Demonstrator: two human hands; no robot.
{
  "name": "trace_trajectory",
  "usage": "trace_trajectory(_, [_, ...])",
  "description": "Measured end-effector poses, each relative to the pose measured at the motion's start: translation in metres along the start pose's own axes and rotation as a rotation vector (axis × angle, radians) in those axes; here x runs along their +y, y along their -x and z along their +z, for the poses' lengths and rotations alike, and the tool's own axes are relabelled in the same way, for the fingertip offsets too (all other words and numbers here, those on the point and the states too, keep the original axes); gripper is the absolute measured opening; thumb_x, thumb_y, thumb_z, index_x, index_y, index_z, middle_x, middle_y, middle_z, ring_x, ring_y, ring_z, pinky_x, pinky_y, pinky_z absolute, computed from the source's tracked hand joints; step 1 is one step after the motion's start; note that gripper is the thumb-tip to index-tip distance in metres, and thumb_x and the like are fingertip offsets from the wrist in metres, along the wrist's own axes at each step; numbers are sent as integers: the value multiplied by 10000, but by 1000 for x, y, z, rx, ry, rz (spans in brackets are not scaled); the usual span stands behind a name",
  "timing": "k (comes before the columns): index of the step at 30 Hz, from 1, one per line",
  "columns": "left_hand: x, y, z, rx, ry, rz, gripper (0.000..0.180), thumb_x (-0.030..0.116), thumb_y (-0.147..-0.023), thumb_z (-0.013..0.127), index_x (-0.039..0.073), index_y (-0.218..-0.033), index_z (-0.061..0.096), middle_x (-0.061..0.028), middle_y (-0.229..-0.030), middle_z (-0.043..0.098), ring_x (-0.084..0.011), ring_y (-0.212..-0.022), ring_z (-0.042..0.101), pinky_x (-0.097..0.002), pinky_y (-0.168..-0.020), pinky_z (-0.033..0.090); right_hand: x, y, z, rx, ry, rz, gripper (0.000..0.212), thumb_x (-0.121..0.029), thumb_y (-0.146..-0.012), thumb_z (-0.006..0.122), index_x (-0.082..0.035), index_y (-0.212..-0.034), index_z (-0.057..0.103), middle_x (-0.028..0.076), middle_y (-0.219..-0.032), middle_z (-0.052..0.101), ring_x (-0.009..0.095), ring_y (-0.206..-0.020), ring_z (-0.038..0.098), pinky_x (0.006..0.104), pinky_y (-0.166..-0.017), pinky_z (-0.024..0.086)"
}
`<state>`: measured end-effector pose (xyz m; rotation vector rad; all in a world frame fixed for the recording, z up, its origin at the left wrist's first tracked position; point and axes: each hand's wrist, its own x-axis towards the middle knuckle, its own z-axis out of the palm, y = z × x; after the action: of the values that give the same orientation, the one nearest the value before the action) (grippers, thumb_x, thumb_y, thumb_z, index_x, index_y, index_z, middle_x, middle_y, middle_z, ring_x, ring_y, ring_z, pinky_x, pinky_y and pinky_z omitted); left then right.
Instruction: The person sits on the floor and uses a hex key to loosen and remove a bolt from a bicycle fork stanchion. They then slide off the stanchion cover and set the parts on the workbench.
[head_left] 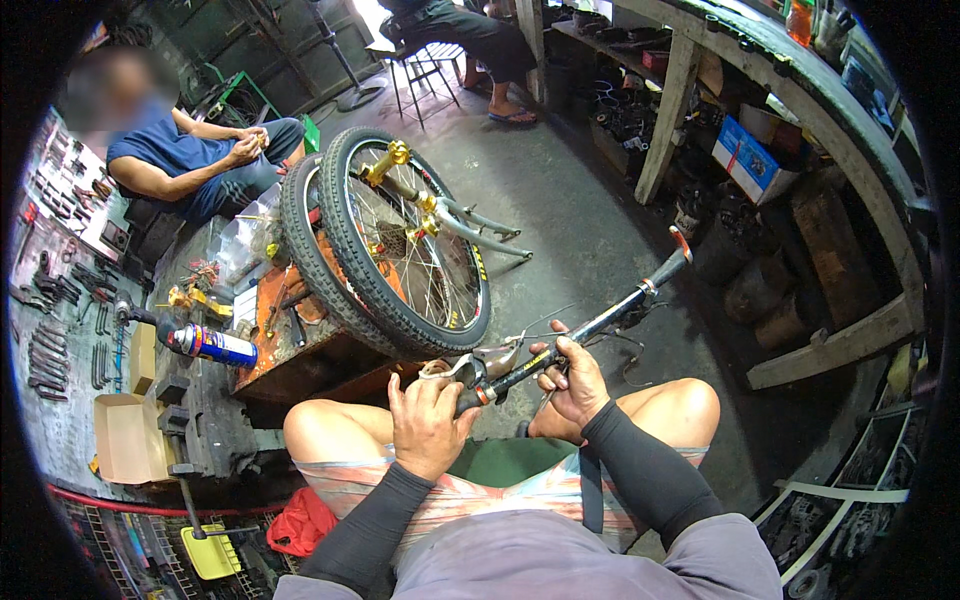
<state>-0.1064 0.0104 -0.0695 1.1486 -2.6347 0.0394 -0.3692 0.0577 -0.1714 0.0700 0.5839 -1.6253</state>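
A black bicycle handlebar lies slantwise above my lap, its far end with a red-tipped lever pointing up to the right. My left hand is closed around the bar's near left end, beside a silver brake lever and an orange-red clamp ring. Farther along the bar, my right hand grips it with the thumb on top and the fingers curled below. A thin rod shows under those fingers, too small to identify. Loose cables hang around the bar.
Two bicycle wheels lean by an orange-topped low table, with a grey fork against them. A blue spray can, vise and open cardboard box are at left. Another person sits beyond. A wooden bench stands right.
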Motion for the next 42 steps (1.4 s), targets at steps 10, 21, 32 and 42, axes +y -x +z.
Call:
trace_trajectory(10, [4, -17, 29, 14, 88, 16, 729, 440, -824, 931, 53, -1390, 683, -120, -1063, 782, -328, -1017, 749, -566, -1157, 450, 6, 4, -10, 63, -136, 23, 334, -246, -1114, 694, -204, -1437, 624, 200, -1245, 743, 77, -548, 462, 323, -652, 461])
trace_trajectory(21, [-5, -24, 35, -70, 352, -89, 509, 263, -860, 928, 76, -1284, 717, -133, -1133, 784, -377, -1049, 760, -486, -920, 575, 5, 7, -4, 76, -116, 20, 326, -233, -1102, 714, -202, -1414, 625, 187, -1244, 740, 79, -569, 476, 318, -664, 472])
trace_trajectory(32, [-18, -23, 49, -144, 551, -431, 307, 346, -1061, 743, 107, -1249, 790, -189, -1007, 826, -395, -976, 800, -493, -850, 596, 7, 9, -2, 25, -66, 39, 378, -227, -1098, 709, -197, -1456, 593, 182, -1221, 732, 80, -569, 475, 317, -654, 469])
trace_trajectory(42, [-19, -25, 39, -127, 397, -462, 538, 460, -1023, 775, 136, -1434, 644, -138, -1019, 851, -367, -1014, 811, -573, -1086, 475, 9, 11, 6, -21, -26, 55, 436, -225, -1109, 683, -203, -1525, 553, 177, -1212, 742, 81, -562, 454, 314, -648, 450])
